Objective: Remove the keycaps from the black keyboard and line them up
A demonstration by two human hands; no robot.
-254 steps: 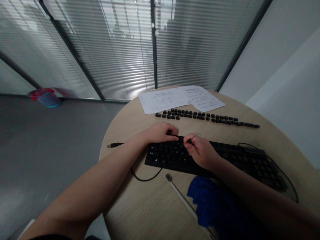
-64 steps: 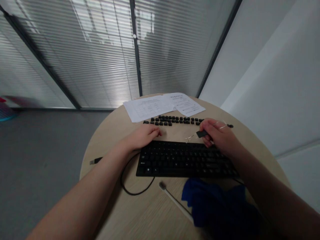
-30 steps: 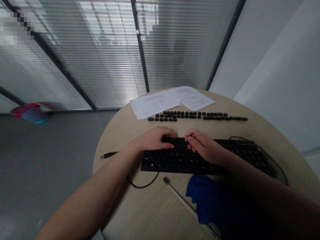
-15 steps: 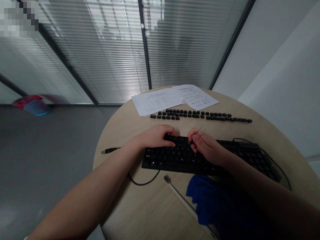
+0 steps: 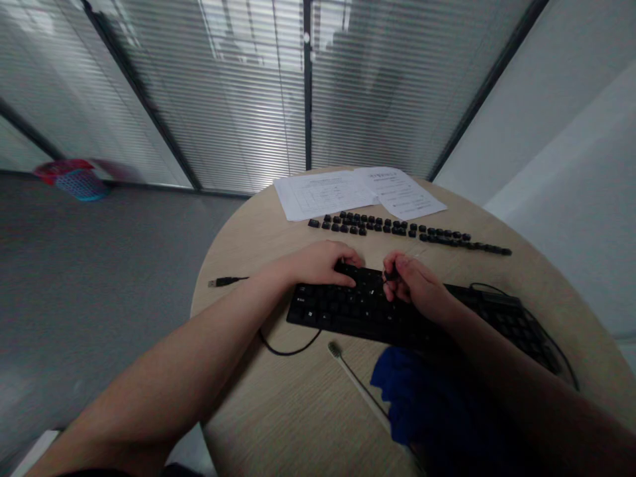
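Round-edged wood-grain table [image 5: 278, 411]: surface occupied.
Far side: printed papers [image 5: 325, 193], loose black keycaps [image 5: 387, 228] in rows just in front. Centre: black keyboard [image 5: 352, 315]. Near side: pale-handled toothbrush [image 5: 358, 385] beside crumpled blue cloth [image 5: 415, 394]. Left: USB plug [image 5: 222, 282] on black cable [image 5: 288, 354].

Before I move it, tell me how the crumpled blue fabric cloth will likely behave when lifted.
The crumpled blue fabric cloth looks floppy, given its soft folds, and would probably sag. Heaped unevenly, it seems unlikely to roll. Lifting could nudge the slim white-handled brush meeting its edge.

Head view, looking forward, down over keyboard [image 5: 392, 319].
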